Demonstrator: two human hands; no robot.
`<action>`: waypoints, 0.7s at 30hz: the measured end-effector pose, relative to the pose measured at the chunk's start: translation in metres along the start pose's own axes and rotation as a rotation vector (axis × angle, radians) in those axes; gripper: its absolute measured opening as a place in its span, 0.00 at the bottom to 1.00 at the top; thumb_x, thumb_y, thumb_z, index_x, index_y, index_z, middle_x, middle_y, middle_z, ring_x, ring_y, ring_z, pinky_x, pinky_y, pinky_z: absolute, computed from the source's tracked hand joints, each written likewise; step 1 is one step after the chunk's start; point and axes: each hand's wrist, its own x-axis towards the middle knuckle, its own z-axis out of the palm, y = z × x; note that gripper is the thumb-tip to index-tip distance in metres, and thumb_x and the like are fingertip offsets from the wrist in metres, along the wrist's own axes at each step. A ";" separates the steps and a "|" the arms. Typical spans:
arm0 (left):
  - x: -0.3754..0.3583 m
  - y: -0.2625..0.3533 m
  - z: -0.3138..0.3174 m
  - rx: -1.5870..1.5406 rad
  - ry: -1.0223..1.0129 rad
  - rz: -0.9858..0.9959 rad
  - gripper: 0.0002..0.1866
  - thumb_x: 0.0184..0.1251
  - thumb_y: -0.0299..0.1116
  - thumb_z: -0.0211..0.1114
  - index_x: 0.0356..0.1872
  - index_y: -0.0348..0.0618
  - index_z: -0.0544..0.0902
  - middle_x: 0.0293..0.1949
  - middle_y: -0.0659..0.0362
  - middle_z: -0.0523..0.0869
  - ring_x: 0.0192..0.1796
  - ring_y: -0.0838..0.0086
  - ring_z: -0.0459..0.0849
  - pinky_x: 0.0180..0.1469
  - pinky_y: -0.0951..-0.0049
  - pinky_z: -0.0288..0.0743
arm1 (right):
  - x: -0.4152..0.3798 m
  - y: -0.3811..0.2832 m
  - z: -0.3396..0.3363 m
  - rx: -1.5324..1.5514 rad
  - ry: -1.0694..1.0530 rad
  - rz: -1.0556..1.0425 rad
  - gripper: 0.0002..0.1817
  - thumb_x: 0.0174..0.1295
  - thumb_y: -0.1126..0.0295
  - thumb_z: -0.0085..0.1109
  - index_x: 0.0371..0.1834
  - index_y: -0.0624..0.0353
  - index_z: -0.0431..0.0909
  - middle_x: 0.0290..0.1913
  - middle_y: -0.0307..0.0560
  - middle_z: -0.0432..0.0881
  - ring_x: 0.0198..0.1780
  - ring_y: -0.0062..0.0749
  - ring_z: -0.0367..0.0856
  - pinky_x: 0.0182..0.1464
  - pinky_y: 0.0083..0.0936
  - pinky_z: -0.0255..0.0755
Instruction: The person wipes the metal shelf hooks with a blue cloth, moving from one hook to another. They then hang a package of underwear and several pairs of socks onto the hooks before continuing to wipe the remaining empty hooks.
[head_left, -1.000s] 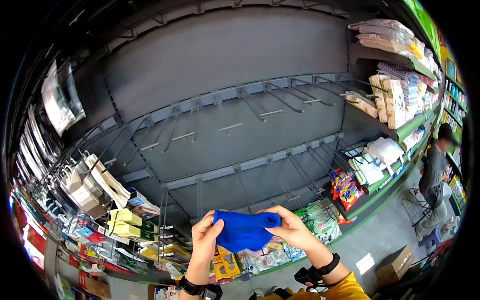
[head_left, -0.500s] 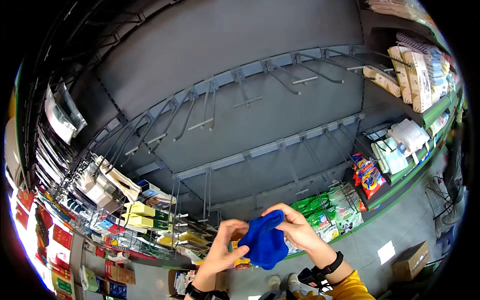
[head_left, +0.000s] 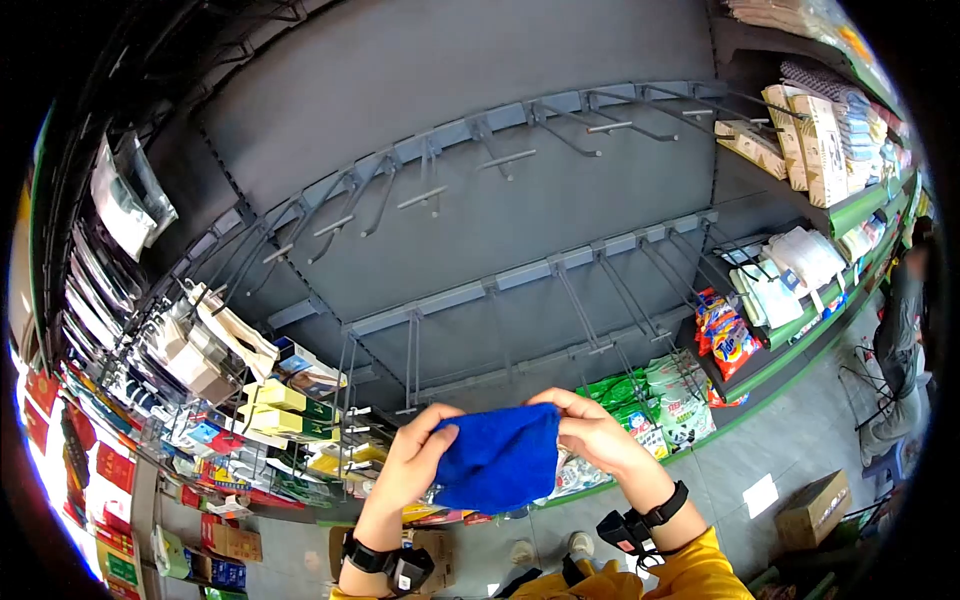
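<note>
A bright blue cloth point(head_left: 497, 460) is stretched between my two hands at the bottom middle of the view. Its surface looks soft and slightly creased. My left hand point(head_left: 408, 458) pinches the left edge, thumb in front and fingers behind. At the upper right corner, my right hand point(head_left: 597, 437) grips the cloth between thumb and fingers. Dark straps with small devices are around both wrists. The cloth is held up in the air, in front of the lower part of a grey hook rack.
Metal display hooks point(head_left: 480, 130) jut from the grey wall panel point(head_left: 450, 290). Packaged goods, including yellow boxes point(head_left: 285, 405), hang at left. Green bags point(head_left: 625, 400) and orange detergent packs point(head_left: 727, 335) sit at lower right. A cardboard box point(head_left: 813, 508) stands on the floor; a person point(head_left: 900, 330) is at far right.
The blue cloth was bunched and folded between my hands; now it is spread wider and flatter. My left hand has moved left and upward. The camera view has shifted slightly.
</note>
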 end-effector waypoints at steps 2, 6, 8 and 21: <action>-0.001 0.009 -0.009 -0.080 0.003 -0.008 0.08 0.68 0.27 0.50 0.42 0.35 0.74 0.29 0.63 0.78 0.33 0.84 0.72 0.38 0.81 0.68 | 0.002 0.001 0.003 -0.083 -0.008 0.032 0.19 0.65 0.70 0.41 0.57 0.66 0.66 0.51 0.50 0.75 0.52 0.30 0.75 0.55 0.25 0.68; -0.003 0.014 -0.026 0.096 -0.084 0.079 0.08 0.69 0.28 0.48 0.43 0.37 0.73 0.28 0.64 0.78 0.32 0.82 0.73 0.37 0.81 0.69 | 0.004 0.009 0.025 -0.443 -0.275 0.019 0.24 0.67 0.57 0.47 0.58 0.64 0.65 0.51 0.44 0.76 0.52 0.24 0.73 0.55 0.21 0.66; -0.003 0.007 -0.034 0.085 -0.084 0.083 0.08 0.69 0.28 0.48 0.45 0.38 0.73 0.29 0.62 0.78 0.34 0.81 0.75 0.39 0.80 0.69 | 0.007 0.007 0.048 -0.450 -0.337 0.083 0.20 0.61 0.69 0.59 0.54 0.64 0.69 0.50 0.43 0.77 0.50 0.23 0.73 0.54 0.21 0.66; -0.038 -0.050 -0.052 -0.297 -0.256 0.146 0.22 0.65 0.34 0.60 0.57 0.38 0.69 0.51 0.57 0.76 0.54 0.74 0.73 0.55 0.72 0.67 | 0.034 0.013 0.093 -0.302 -0.338 0.001 0.21 0.56 0.80 0.59 0.53 0.63 0.64 0.47 0.40 0.75 0.50 0.20 0.71 0.54 0.20 0.65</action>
